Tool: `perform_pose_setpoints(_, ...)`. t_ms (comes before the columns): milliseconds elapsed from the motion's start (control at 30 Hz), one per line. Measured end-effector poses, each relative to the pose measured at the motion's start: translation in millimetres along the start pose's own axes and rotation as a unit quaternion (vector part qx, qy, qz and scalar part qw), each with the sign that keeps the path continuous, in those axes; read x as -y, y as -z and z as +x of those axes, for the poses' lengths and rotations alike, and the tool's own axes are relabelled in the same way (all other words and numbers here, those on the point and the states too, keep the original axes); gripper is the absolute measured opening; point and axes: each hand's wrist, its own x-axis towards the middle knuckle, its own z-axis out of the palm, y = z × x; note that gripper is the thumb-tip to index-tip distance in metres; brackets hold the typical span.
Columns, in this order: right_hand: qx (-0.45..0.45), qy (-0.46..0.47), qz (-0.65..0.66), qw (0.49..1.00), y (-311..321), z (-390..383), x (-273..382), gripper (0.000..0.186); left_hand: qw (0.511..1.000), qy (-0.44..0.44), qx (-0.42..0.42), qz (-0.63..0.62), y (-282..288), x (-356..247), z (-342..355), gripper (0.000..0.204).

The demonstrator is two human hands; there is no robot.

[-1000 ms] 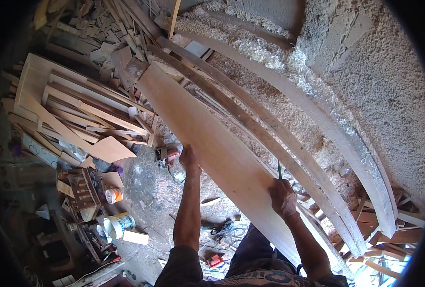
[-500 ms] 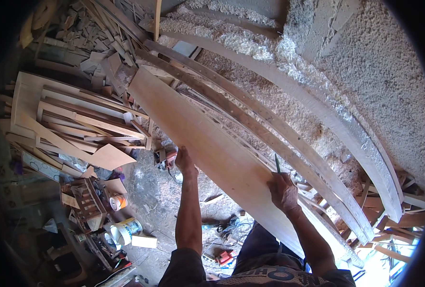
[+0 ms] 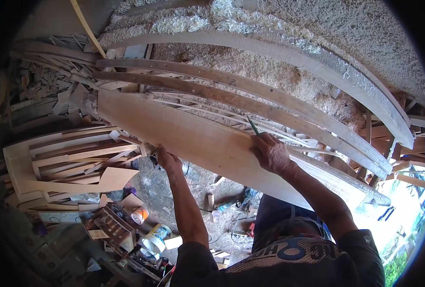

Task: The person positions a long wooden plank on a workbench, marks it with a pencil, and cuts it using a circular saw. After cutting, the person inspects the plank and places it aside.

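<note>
A long, pale wooden board (image 3: 188, 134), wide in the middle and tapering toward its right end, lies slantwise in front of me. My left hand (image 3: 168, 159) is closed on its near edge, left of the middle, with the fingertips partly out of sight. Over the board's far edge, right of the middle, is my right hand (image 3: 272, 153), fingers wrapped round a slim green pencil (image 3: 253, 125). The pencil points up and away from the board, and that hand's lower side rests on or just above the wood.
Beyond the board run long curved wooden beams (image 3: 231, 98), with heaped shavings (image 3: 289, 86) behind them. To the left sits a stack of cut frames and panels (image 3: 73, 158). Buckets (image 3: 156, 238) and a slatted wooden piece (image 3: 114, 225) stand below it. Cables (image 3: 243, 225) lie on the floor.
The view has turned, so the board and beams now lie flatter across it. Both hands stay at the board, and the right still holds the pencil.
</note>
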Motion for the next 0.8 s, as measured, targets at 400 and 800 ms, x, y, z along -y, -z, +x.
perform_pose_setpoints(400, 0.044, -0.024, -0.016, 0.999, -19.2, -5.4, -11.3, 0.040, 0.884, -0.109, 0.064, 0.451, 19.1, 4.3, 14.3, 0.039)
perform_pose_setpoints(800, -0.213, -0.112, 0.069, 0.968, 163.2, -190.1, -69.7, 0.025, 0.517, -0.475, 0.422, 0.574, -226.4, 67.9, -268.4, 0.023)
